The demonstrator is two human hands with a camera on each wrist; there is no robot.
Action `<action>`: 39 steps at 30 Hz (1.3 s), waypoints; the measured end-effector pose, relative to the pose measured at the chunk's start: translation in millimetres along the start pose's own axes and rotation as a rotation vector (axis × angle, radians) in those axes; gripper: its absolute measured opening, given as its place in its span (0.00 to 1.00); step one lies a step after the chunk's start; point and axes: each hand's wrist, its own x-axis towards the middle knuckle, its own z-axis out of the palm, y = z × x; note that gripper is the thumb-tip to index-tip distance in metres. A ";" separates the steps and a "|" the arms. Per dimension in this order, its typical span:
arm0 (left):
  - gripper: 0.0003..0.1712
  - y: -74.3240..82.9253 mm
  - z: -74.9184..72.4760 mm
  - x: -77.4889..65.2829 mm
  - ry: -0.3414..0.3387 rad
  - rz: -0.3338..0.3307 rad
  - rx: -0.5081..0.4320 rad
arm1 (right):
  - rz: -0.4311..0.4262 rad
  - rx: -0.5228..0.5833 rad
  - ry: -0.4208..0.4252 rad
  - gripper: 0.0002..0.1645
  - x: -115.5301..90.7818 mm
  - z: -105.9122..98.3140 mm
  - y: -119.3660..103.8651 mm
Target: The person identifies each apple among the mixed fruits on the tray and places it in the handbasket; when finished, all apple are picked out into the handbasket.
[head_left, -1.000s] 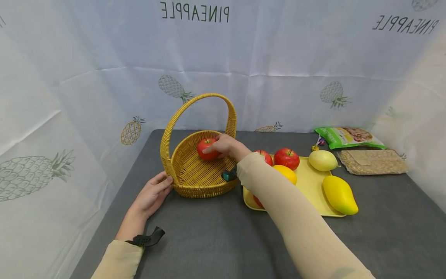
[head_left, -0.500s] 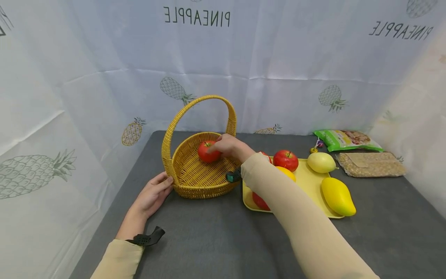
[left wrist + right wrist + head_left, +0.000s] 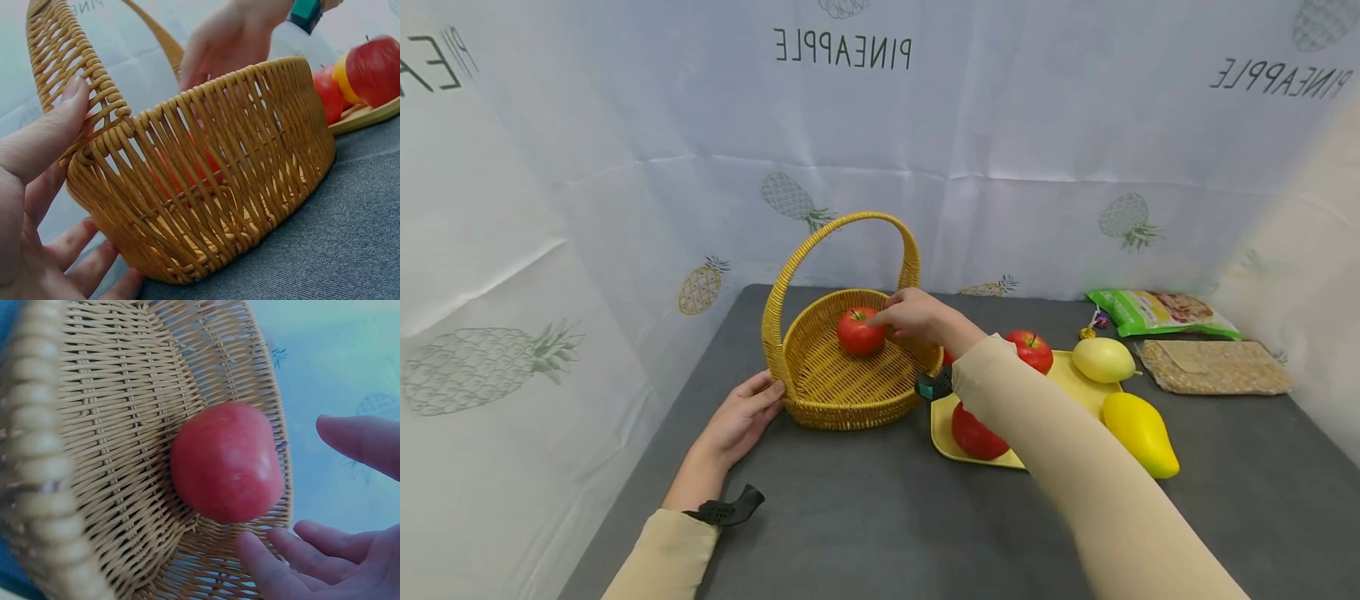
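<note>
A yellow wicker basket (image 3: 850,414) with a tall arched handle stands on the dark table. My left hand (image 3: 745,417) holds it at the left foot of the handle; in the left wrist view the thumb lies over the weave and the other fingers are at the side wall. One red apple (image 3: 859,332) sits in the basket towards its back wall. My right hand (image 3: 917,317) hovers over the basket's right rim, beside the apple. In the right wrist view its thumb and fingers are spread, with a gap between them and the apple (image 3: 226,462).
Right of the basket a yellow tray (image 3: 943,433) bears red apples, a mango (image 3: 1141,435) and a pale yellow fruit (image 3: 1103,360); my right sleeve covers part of it. Behind lie a green packet (image 3: 1163,315), a clear bag of grains (image 3: 1216,367) and small wrapped sweets (image 3: 1101,319).
My right hand has let go of the apple and drawn back to the right, leaving it in the basket. The left hand keeps its hold. The head view has shifted slightly.
</note>
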 end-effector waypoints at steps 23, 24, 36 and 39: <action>0.13 -3.6 1.0 -5.0 0.026 -0.003 0.009 | -0.083 0.040 -0.003 0.41 -62.3 -17.0 23.7; 0.13 -3.6 1.4 -5.3 0.036 -0.010 0.009 | -0.086 0.036 -0.002 0.41 -65.3 -17.7 25.8; 0.21 0.7 4.3 -7.4 0.060 -0.028 0.019 | -0.082 0.058 0.051 0.35 -88.1 -37.9 41.0; 0.22 1.6 4.9 -6.1 0.067 -0.035 0.025 | -0.082 0.047 0.063 0.34 -93.1 -43.2 43.0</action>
